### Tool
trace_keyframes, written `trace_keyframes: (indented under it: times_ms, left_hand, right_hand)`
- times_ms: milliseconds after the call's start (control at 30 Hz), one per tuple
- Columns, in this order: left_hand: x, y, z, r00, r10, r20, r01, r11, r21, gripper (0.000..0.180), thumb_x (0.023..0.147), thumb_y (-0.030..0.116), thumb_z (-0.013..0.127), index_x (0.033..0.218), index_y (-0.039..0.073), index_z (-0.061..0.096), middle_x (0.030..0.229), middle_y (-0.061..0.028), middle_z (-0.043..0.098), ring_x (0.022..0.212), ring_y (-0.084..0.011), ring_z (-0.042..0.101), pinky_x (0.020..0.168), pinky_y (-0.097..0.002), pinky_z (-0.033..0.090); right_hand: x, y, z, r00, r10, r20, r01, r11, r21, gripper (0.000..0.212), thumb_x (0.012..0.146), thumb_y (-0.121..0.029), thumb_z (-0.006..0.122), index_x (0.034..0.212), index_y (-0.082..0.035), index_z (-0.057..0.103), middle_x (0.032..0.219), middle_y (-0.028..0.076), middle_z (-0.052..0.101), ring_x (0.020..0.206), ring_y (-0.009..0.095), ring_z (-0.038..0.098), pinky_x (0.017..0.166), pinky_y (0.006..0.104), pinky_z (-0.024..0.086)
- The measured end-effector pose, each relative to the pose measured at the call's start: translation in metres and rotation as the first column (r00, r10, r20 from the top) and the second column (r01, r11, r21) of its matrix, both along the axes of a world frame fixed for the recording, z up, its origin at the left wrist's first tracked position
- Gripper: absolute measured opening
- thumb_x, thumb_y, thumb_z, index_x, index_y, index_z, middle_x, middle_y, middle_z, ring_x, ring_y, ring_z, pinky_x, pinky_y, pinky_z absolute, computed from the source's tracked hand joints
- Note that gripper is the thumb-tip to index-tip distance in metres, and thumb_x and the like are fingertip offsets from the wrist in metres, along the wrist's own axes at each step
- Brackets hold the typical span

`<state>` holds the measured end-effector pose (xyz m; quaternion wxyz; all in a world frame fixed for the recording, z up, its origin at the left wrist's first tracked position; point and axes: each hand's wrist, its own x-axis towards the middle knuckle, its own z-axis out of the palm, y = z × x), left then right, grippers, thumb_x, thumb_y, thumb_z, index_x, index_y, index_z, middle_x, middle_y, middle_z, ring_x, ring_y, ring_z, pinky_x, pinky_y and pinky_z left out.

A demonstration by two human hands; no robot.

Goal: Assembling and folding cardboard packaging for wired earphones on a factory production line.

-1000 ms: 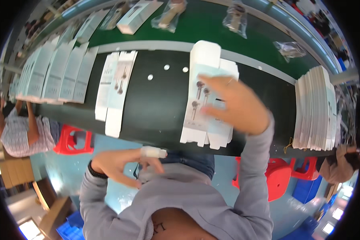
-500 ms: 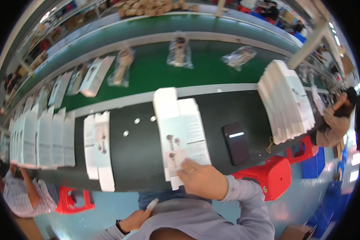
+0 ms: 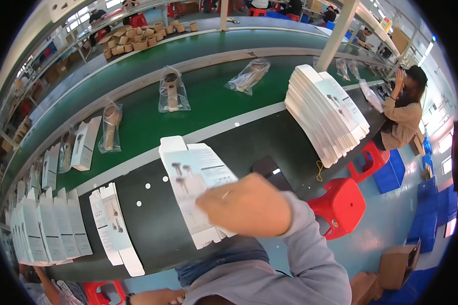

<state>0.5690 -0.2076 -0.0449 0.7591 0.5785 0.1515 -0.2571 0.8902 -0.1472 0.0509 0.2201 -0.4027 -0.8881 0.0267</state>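
Note:
A flat, unfolded white-and-pale-blue carton (image 3: 191, 170) with product pictures lies on the dark table in front of me. Above its near right part is my right hand (image 3: 247, 206), smeared by motion; its fingertips are turned away, so whether it grips anything is hidden. My left hand (image 3: 160, 296) is low at the picture's bottom edge by my waist, mostly cut off, its fingers not clear. Just beyond the right hand lies a black phone (image 3: 272, 170), partly covered. To the left rests a second flat carton (image 3: 113, 223).
A tall stack of flat cartons (image 3: 323, 114) stands at the right, and a row of upright cartons (image 3: 51, 229) at the left. Bagged brown items (image 3: 173, 94) lie on the green conveyor (image 3: 137, 109). Red stools (image 3: 341, 206) stand nearby; a co-worker (image 3: 404, 109) sits at far right.
The view has turned to the right. My right hand has lifted toward the camera from the carton's near edge. My left hand, earlier with a small white piece, has dropped to the lower edge.

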Motion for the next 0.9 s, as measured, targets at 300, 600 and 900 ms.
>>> trace_keyframes:
  times_ms: [300, 600, 900]
  left_hand:
    - [0.107, 0.092, 0.153, 0.81, -0.11, 0.575, -0.489, -0.668, 0.561, 0.13, 0.049, 0.031, 0.088, 0.144, 0.024, 0.0, 0.145, -0.0254, 0.013, 0.133, -0.0438, 0.018, 0.105, -0.0529, 0.018]
    - [0.17, 0.152, 0.135, 0.636, -0.185, 0.749, -0.74, -0.422, 0.524, 0.121, 0.043, 0.028, 0.086, 0.143, 0.03, 0.018, 0.137, -0.0153, 0.034, 0.126, -0.0413, 0.034, 0.1, -0.0629, 0.018]
    - [0.166, 0.189, 0.115, 0.456, -0.036, 0.889, -0.881, -0.156, 0.446, 0.093, 0.048, 0.024, 0.083, 0.13, 0.009, 0.043, 0.119, -0.0163, 0.051, 0.106, -0.0334, 0.053, 0.089, -0.0453, 0.043]
  right_hand:
    - [0.013, 0.021, 0.056, 0.527, 0.059, -0.848, 0.165, 0.972, 0.17, 0.011, 0.074, 0.004, 0.063, 0.084, 0.004, 0.065, 0.072, 0.009, 0.065, 0.058, 0.013, 0.063, 0.054, 0.02, 0.047]
    - [0.035, 0.055, 0.028, 0.265, -0.029, -0.964, -0.167, 0.983, -0.076, 0.018, 0.081, 0.004, 0.059, 0.097, 0.011, 0.06, 0.08, 0.013, 0.066, 0.071, 0.012, 0.061, 0.062, 0.0223, 0.049]
    - [0.047, 0.088, 0.028, 0.544, -0.187, -0.818, 0.036, 0.979, -0.2, 0.028, 0.079, 0.0, 0.061, 0.107, 0.005, 0.06, 0.076, 0.009, 0.067, 0.065, 0.009, 0.062, 0.06, 0.0205, 0.05]
